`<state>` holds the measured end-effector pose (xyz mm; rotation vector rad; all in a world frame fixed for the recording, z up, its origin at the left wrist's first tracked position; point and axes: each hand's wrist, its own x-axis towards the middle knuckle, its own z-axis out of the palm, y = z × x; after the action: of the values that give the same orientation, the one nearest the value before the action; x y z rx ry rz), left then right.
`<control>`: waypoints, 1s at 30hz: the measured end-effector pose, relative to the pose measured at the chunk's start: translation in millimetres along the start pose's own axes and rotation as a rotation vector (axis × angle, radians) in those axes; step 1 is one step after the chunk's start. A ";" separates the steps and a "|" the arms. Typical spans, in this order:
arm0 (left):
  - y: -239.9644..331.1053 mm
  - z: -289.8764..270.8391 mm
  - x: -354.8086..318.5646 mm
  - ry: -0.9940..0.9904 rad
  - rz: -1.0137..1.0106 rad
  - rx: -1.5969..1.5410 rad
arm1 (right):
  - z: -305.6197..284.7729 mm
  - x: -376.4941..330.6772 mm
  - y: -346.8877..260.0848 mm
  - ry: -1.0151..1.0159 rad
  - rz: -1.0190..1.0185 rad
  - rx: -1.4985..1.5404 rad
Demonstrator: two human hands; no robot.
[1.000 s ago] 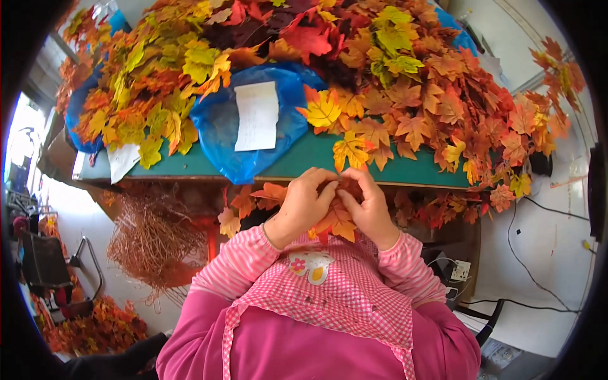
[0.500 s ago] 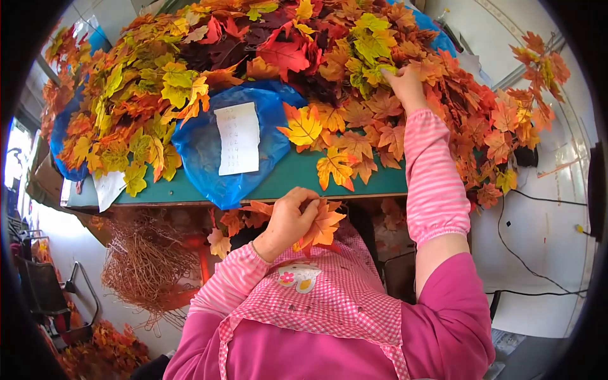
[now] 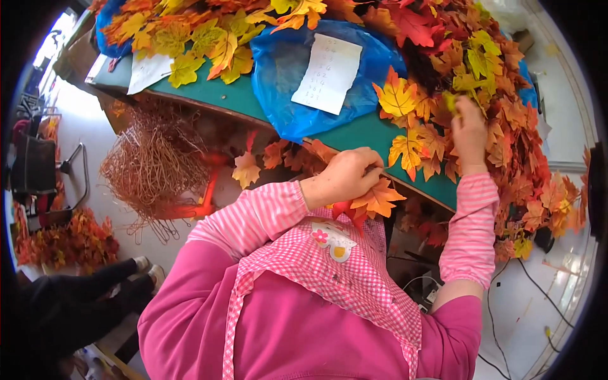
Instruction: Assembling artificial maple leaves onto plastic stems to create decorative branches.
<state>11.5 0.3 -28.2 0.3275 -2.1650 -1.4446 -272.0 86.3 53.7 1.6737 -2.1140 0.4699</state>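
Note:
My left hand (image 3: 342, 172) is closed in front of the table's near edge, holding artificial maple leaves (image 3: 379, 198), orange with some red below. Part of their stems is hidden by my fingers. Out over the pile on the right, my right hand (image 3: 470, 130) pinches a yellow-green artificial leaf (image 3: 450, 102) at its fingertips. More yellow-green leaves (image 3: 484, 60) lie just beyond it. Orange and yellow leaves (image 3: 406, 149) spread over the table to the left of that hand. The heap of red leaves (image 3: 418, 25) rises farther back.
A blue plastic bag (image 3: 269, 88) with a handwritten paper slip (image 3: 329, 73) lies on the green table (image 3: 237, 101). Below left hangs a tangle of thin brown stems (image 3: 152, 161). Cables (image 3: 494, 329) run across the floor at right. Another person's legs (image 3: 95, 291) show at lower left.
The view has turned, so the table now slants down to the right. My right hand has drawn a yellow-green leaf slightly away from its cluster. My left hand still holds its leaves.

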 end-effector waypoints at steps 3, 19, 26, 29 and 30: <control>-1.4 0.5 -1.4 0.004 0.013 0.019 | 13.9 -19.6 -9.7 -0.201 0.061 0.108; 12.4 0.0 2.5 -0.024 -0.040 0.025 | 7.6 2.1 -35.7 0.397 0.039 -0.235; 11.5 -0.3 1.6 -0.019 -0.041 0.018 | 33.5 5.2 -27.5 -0.139 0.241 -0.337; 10.9 0.1 1.5 -0.023 -0.014 0.020 | 44.6 -3.0 -14.9 -0.057 0.235 -0.255; 10.7 0.3 1.6 -0.017 -0.012 0.024 | 48.6 -5.0 -11.0 -0.046 0.236 -0.224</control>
<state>10.9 4.1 -18.1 0.3384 -2.1990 -1.4341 -265.3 63.9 9.4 1.3317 -2.3139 0.2514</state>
